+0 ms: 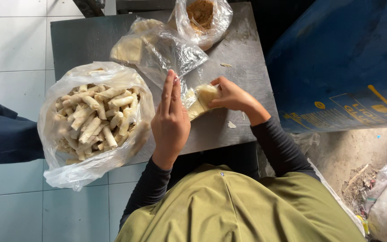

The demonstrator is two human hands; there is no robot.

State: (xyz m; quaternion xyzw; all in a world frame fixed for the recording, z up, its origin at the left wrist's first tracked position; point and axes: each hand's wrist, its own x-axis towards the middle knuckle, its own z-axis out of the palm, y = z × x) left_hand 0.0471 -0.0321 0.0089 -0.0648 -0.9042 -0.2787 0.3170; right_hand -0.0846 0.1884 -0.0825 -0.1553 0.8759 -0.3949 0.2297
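Setting: informal food-prep corner. Low grey table [90, 40] on white floor tiles [10, 40], bagged rolled snacks [96, 117], blue drum [337, 58] beside bare dirt.

Right hand [231, 96] pinches a pale wrapper [201, 101]; left hand [170, 118] flat beside it

Left hand [170, 120] flat, fingers straight and together, right hand [232, 95] curled, fingertips pinched, both forearms dark-sleeved

Single head-worn view, looking almost straight down from above the person's chest, close to the grey table [90, 40]. Frame spans tiled floor [10, 40] left to blue drum [337, 54] right.
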